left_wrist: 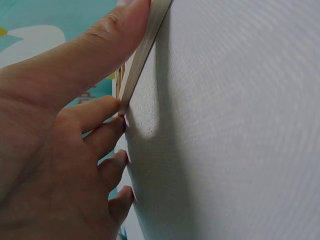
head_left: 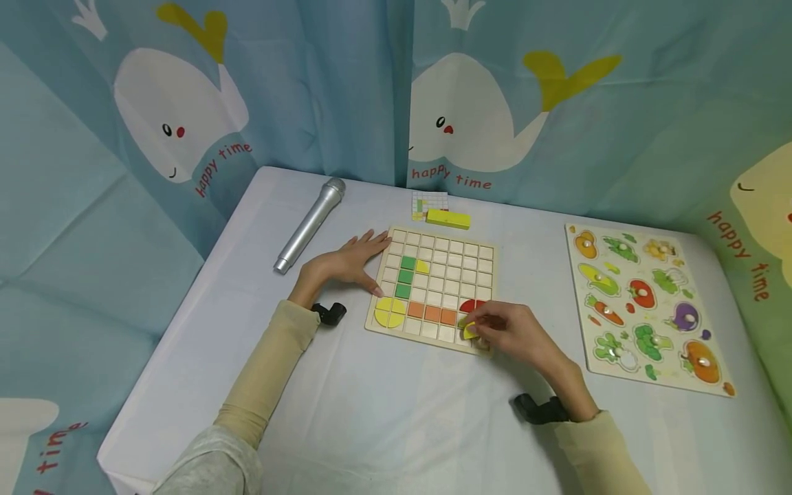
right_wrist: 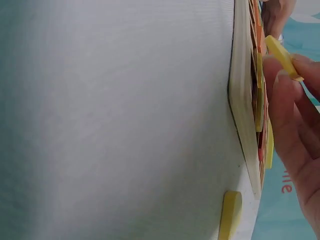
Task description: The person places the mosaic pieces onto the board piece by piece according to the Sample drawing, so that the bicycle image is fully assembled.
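Observation:
A wooden grid board [head_left: 444,249] lies mid-table. In it sit green squares [head_left: 405,276], orange squares [head_left: 432,313], a yellow circle [head_left: 390,312] of quarter pieces, a single yellow quarter [head_left: 422,266] and red pieces [head_left: 471,305]. My left hand [head_left: 353,261] rests at the board's left side; in the left wrist view the thumb touches its wooden edge [left_wrist: 140,55]. Over the near right corner my right hand [head_left: 513,333] pinches a small yellow piece [right_wrist: 282,57] between thumb and fingertips. That hand partly hides the corner in the head view.
Left of the board lies a silver microphone [head_left: 311,223]. A pattern card [head_left: 427,201] and a yellow block [head_left: 448,218] lie behind it. A vegetable puzzle board [head_left: 650,309] is at the right. Another yellow piece [right_wrist: 230,215] lies on the table beside the board.

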